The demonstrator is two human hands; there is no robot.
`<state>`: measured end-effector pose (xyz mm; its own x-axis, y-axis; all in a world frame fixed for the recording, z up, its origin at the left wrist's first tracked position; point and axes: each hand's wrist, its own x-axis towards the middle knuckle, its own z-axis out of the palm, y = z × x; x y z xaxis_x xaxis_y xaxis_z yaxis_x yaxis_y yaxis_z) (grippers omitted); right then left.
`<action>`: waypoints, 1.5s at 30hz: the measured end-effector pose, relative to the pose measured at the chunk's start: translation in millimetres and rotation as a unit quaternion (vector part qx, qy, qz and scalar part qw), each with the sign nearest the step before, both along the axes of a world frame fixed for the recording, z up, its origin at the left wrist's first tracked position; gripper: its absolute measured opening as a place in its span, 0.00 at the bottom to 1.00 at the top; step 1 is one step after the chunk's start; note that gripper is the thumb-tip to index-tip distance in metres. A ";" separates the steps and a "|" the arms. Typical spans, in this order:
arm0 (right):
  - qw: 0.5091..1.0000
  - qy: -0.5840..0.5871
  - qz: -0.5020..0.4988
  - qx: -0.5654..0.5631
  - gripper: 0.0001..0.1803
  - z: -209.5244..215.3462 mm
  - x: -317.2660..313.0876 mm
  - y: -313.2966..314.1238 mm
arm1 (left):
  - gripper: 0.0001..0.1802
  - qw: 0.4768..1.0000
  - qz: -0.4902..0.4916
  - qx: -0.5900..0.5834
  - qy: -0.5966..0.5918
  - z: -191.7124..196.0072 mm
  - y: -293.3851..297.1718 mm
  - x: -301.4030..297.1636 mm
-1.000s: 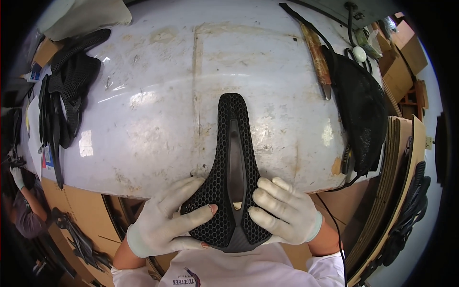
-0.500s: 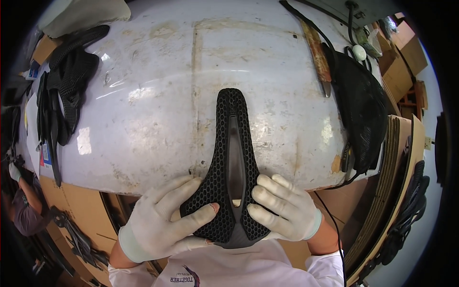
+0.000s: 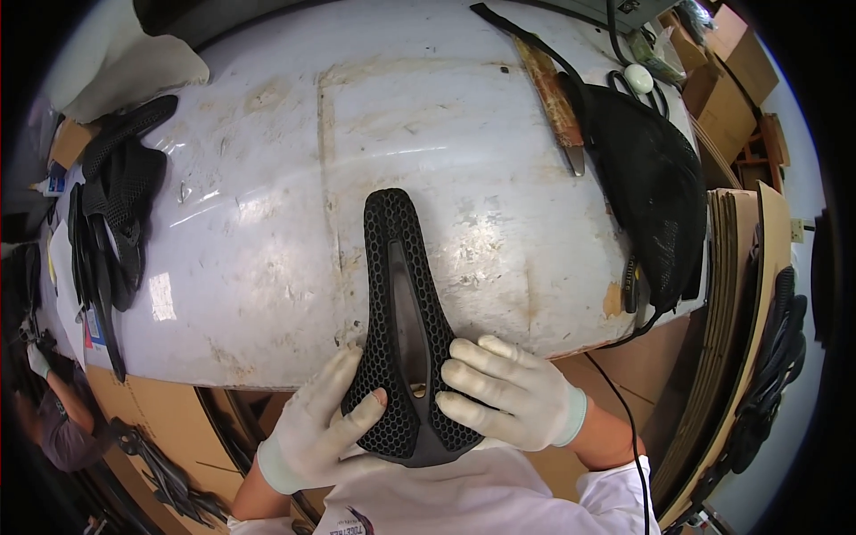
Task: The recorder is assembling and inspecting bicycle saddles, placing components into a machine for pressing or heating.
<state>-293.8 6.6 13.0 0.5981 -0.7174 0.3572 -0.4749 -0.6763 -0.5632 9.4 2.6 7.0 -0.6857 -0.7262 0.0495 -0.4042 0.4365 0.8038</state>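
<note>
both gloved hands clamped on wide rear of black lattice saddle [image 3: 403, 330]: left hand [image 3: 323, 426] on its left flank, right hand [image 3: 510, 395] on its right. long axis runs straight away, nose resting on white bench [image 3: 267, 178] beyond the fingertips.

surface: a white tabletop [image 3: 267, 223], scuffed and stained with brownish patches, a faint seam running front to back.
near edge, middle: a black honeycomb bicycle saddle [image 3: 401, 294], nose pointing to the far edge, its wide rear overhanging the near edge.
left edge: a pile of black saddle parts [image 3: 116, 205].
right edge: a black mesh cover [image 3: 651, 178].
far right: a rusty flat blade [image 3: 555, 98] and scissors [image 3: 635, 82].
</note>
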 end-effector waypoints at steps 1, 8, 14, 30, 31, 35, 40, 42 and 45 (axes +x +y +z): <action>1.000 0.000 -0.002 -0.002 0.19 -0.3 -0.3 0.8 | 0.46 1.000 -0.002 -0.002 0.000 3.4 0.0 -3.7; 1.000 0.016 0.008 0.001 0.19 0.8 -2.0 2.1 | 0.20 0.977 0.022 -0.178 -0.115 9.5 5.5 -14.8; 1.000 0.008 0.010 0.005 0.21 -0.6 -4.3 2.8 | 0.16 0.972 -0.008 -0.191 -0.138 19.5 4.3 -25.0; 0.998 -0.004 0.064 -0.018 0.19 -11.8 -11.0 0.9 | 0.39 0.851 0.157 0.474 0.166 32.0 -100.5 -53.9; 0.998 0.000 0.062 -0.016 0.19 -9.5 -11.7 0.4 | 0.39 0.852 0.159 0.470 0.170 31.4 -99.4 -52.0; 0.997 -0.004 0.069 -0.027 0.18 -15.4 -8.3 9.6 | 0.31 0.915 0.211 0.330 0.095 20.2 -78.8 -49.2; 0.996 -0.011 0.091 -0.018 0.18 -6.2 -11.6 17.9 | 0.38 0.901 0.194 0.371 0.114 23.7 -60.6 -39.1; 0.992 -0.035 0.125 -0.005 0.23 -1.6 -13.1 17.0 | 0.43 0.900 0.169 0.390 0.094 25.2 -50.2 -34.1; 0.967 -0.225 0.077 0.093 0.33 -15.4 -13.0 33.8 | 0.45 0.875 0.184 0.424 0.147 42.1 -29.9 -41.8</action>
